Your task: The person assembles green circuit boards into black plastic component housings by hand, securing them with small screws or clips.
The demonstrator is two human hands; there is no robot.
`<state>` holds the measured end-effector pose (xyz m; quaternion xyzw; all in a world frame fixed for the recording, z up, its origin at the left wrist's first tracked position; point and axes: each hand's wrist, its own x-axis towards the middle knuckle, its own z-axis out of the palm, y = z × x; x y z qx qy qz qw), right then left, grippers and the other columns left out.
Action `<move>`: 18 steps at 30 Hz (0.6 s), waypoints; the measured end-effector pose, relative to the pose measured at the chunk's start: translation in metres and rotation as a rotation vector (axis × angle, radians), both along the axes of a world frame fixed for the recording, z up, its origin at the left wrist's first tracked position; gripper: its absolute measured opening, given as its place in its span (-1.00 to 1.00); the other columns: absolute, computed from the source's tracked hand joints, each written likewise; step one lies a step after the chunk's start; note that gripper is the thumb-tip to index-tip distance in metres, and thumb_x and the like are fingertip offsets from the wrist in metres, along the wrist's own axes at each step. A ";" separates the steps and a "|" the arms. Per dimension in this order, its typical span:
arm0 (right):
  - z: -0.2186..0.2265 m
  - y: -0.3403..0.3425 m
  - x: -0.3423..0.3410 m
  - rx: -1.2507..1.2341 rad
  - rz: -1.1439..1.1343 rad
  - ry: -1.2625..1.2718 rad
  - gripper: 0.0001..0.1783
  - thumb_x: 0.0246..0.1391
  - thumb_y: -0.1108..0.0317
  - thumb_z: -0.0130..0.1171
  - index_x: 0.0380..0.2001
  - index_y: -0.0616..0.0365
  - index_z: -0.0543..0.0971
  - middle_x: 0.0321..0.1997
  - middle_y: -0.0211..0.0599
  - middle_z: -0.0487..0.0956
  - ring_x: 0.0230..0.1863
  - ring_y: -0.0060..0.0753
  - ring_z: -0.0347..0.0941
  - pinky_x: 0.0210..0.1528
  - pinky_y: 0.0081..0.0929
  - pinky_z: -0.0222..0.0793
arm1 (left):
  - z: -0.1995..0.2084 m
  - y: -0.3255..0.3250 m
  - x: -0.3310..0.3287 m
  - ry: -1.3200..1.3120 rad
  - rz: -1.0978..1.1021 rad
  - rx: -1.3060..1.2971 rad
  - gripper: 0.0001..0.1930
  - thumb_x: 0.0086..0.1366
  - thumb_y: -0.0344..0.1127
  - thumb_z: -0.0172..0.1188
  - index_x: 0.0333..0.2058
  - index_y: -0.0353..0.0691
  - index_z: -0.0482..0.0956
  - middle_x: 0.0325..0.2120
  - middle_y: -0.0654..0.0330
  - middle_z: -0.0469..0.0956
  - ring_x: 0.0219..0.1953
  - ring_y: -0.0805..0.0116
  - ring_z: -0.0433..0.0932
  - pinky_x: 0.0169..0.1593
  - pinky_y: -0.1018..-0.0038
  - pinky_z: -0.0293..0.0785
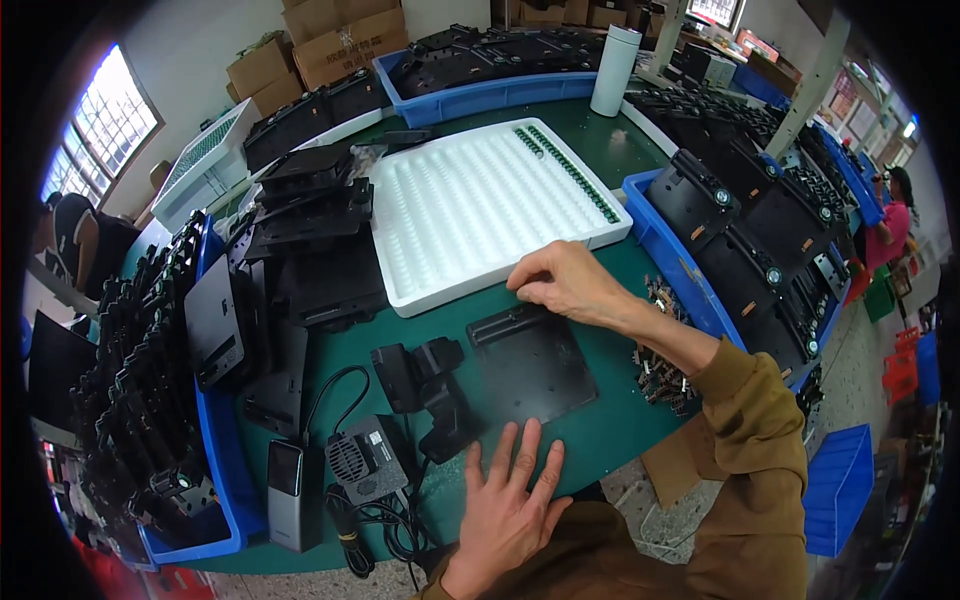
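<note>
A flat black plastic panel (533,365) with a raised bar along its far edge lies on the green table in front of me. My left hand (512,510) rests with fingers stretched and apart, its fingertips at the panel's near edge. Over the panel's far right corner, my right hand (570,285) is closed in a pinch. Whatever its fingertips hold, if anything, is too small or hidden to make out. Just beyond that hand sits a white tray (450,225) with rows of small hollows; small green parts (575,170) fill rows at its right side.
Small copper-coloured parts (660,365) lie heaped right of the panel. Blue bins (690,280) of black assemblies flank both sides. Black panels (320,230) are stacked at left. Nearby are a black bracket (425,390), a power bank (286,490) and coiled cables (385,525). A white bottle (615,70) stands at the back.
</note>
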<state>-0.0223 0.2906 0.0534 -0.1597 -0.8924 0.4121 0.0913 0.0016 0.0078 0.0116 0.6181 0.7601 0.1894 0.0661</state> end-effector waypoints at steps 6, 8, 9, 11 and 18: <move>0.015 0.085 -0.032 0.374 -0.256 0.243 -0.78 -0.08 0.34 0.21 -0.33 0.07 0.73 -0.30 -0.10 0.69 -0.23 -0.03 0.64 -0.09 -0.23 0.52 | 0.002 0.002 -0.003 0.016 -0.006 -0.007 -0.26 0.03 -0.03 0.41 0.21 -0.04 0.42 0.36 -0.02 0.18 0.36 -0.05 0.16 0.31 -0.17 0.02; 0.012 0.117 -0.045 0.425 -0.360 0.182 -0.78 -0.06 0.38 0.20 -0.32 0.04 0.74 -0.27 -0.11 0.69 -0.20 0.01 0.63 -0.08 -0.18 0.52 | 0.004 0.004 -0.003 0.005 -0.025 -0.006 -0.26 0.02 -0.02 0.41 0.21 -0.04 0.43 0.35 -0.02 0.19 0.35 -0.05 0.18 0.29 -0.17 0.05; 0.003 0.130 -0.058 0.443 -0.415 0.179 -0.78 -0.04 0.41 0.18 -0.31 0.03 0.74 -0.25 -0.11 0.69 -0.19 0.03 0.62 -0.08 -0.16 0.52 | 0.011 0.003 -0.001 0.027 -0.005 -0.046 -0.26 0.01 -0.02 0.41 0.19 -0.04 0.44 0.33 -0.02 0.22 0.33 -0.04 0.20 0.27 -0.17 0.07; -0.013 0.154 -0.074 0.468 -0.478 0.172 -0.77 -0.02 0.43 0.17 -0.30 0.02 0.74 -0.24 -0.11 0.69 -0.17 0.05 0.62 -0.09 -0.14 0.51 | 0.010 0.004 -0.002 0.021 -0.006 -0.054 -0.26 0.00 -0.01 0.42 0.19 -0.04 0.45 0.32 -0.02 0.23 0.32 -0.04 0.21 0.26 -0.17 0.09; -0.036 0.177 -0.104 0.684 -0.445 0.078 -0.75 -0.02 0.47 0.24 -0.24 0.02 0.73 -0.17 -0.22 0.63 -0.08 -0.11 0.53 -0.02 -0.20 0.45 | 0.007 0.003 -0.004 0.002 0.003 -0.046 -0.26 -0.06 0.03 0.44 0.15 -0.01 0.48 0.28 -0.03 0.30 0.27 0.01 0.28 0.23 -0.09 0.08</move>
